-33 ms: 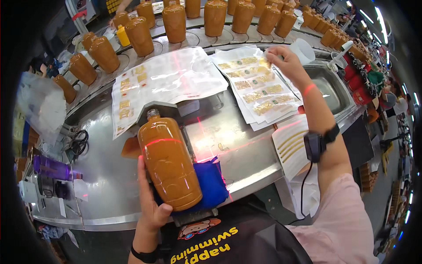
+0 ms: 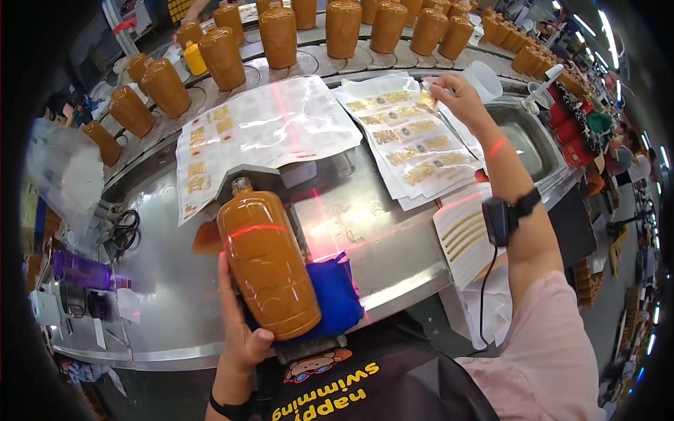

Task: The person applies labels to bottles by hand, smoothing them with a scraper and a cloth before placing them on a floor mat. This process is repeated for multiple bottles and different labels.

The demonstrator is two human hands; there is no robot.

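Observation:
A brown glazed bottle [image 2: 269,266] lies tilted neck-away in a metal holder [image 2: 265,175] with a blue cloth [image 2: 337,295] beside its lower end. My left hand [image 2: 242,323] grips the bottle along its left side, thumb near the base. My right hand [image 2: 460,102] pinches the upper right corner of a stack of sheets of gold decals [image 2: 414,154], fingertips partly hidden. Another decal sheet [image 2: 256,126] lies left of that stack, on the steel worktable [image 2: 161,295].
Brown bottles [image 2: 277,38] line a curved conveyor [image 2: 312,63], with another person's arm behind at top left. A sink [image 2: 526,154] and white cup [image 2: 483,81] are at right, striped sheets [image 2: 460,238] below. Scissors [image 2: 125,231] and a purple container [image 2: 81,270] lie left.
The bottle and my left hand have shifted very slightly left in the picture. My right hand stays at the decal stack's corner, moved a few pixels.

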